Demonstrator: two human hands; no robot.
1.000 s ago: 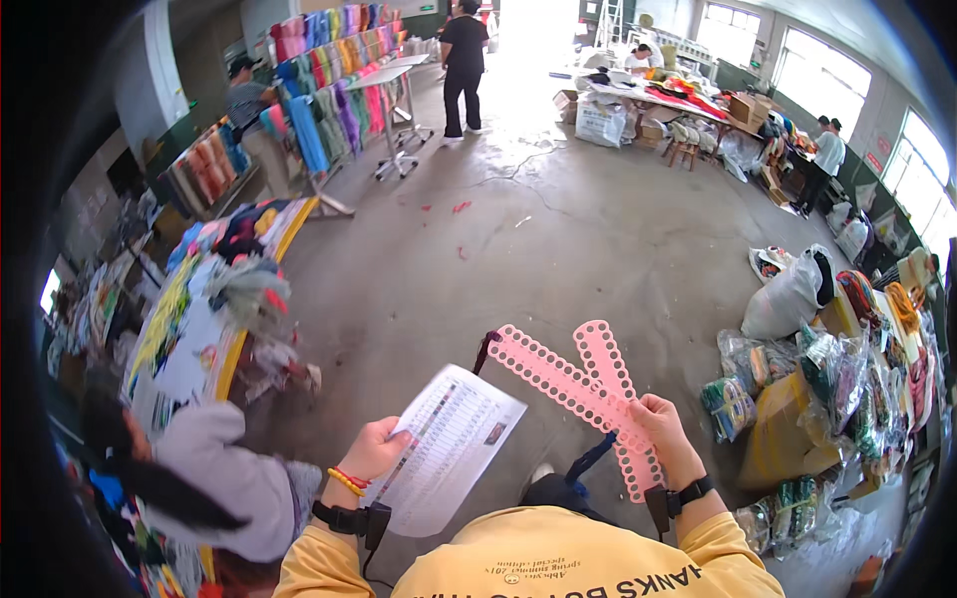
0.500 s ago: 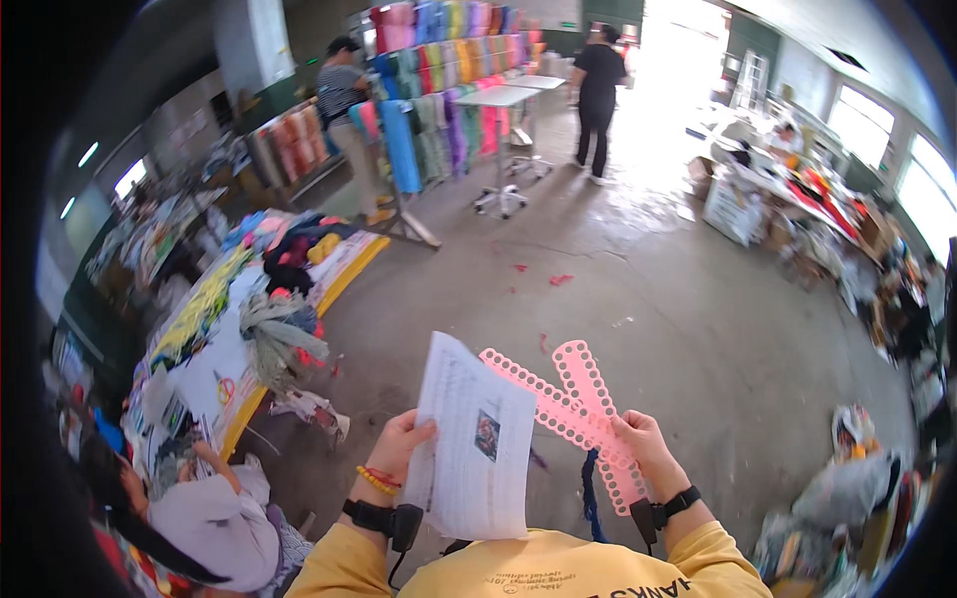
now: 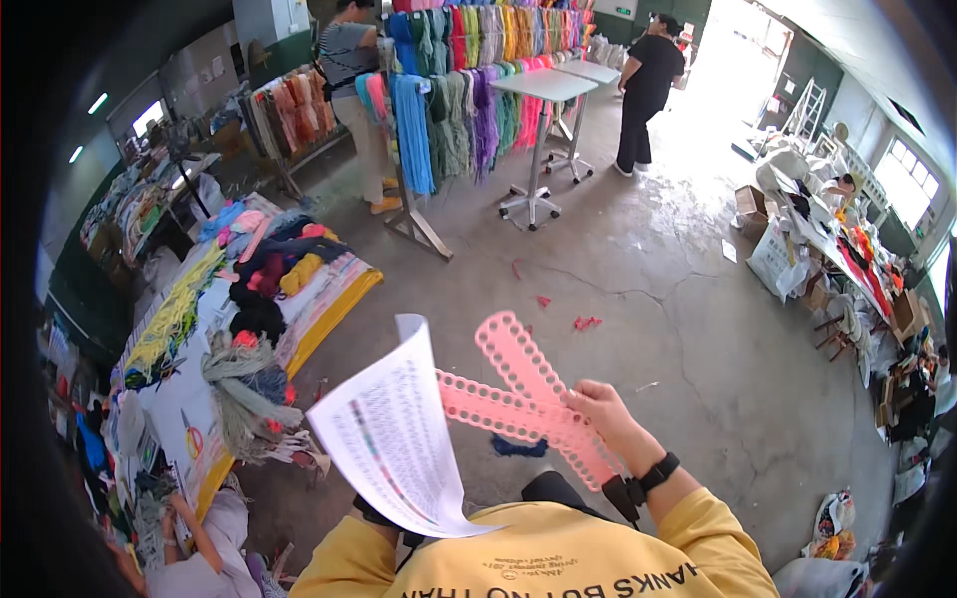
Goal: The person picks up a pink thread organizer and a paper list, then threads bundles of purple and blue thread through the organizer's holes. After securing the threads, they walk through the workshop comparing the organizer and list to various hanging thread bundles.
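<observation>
My right hand (image 3: 600, 409) grips two long pink strips (image 3: 543, 409), which cross each other and have rows of round holes along their edges. A printed sheet of paper (image 3: 394, 448), its lower end curling, is held up in front of my left forearm. That sheet hides my left hand and its fingers. The far end of one strip passes behind the paper's right edge. Below the strips shows a dark blue bundle of yarn (image 3: 519, 447); whether it hangs from them or lies on the floor, I cannot tell.
On the left stands a table (image 3: 324, 319) heaped with yarn and scissors (image 3: 192, 437); a seated person works beside it. Racks of coloured yarn (image 3: 469, 120), wheeled tables (image 3: 543, 85) and two standing people are ahead. Cluttered tables and bags line the right side.
The paper has swung left and tilted, now covering my left hand. My right hand and the pink strips have shifted left. The view has turned slightly, and the person in black stands turned differently.
</observation>
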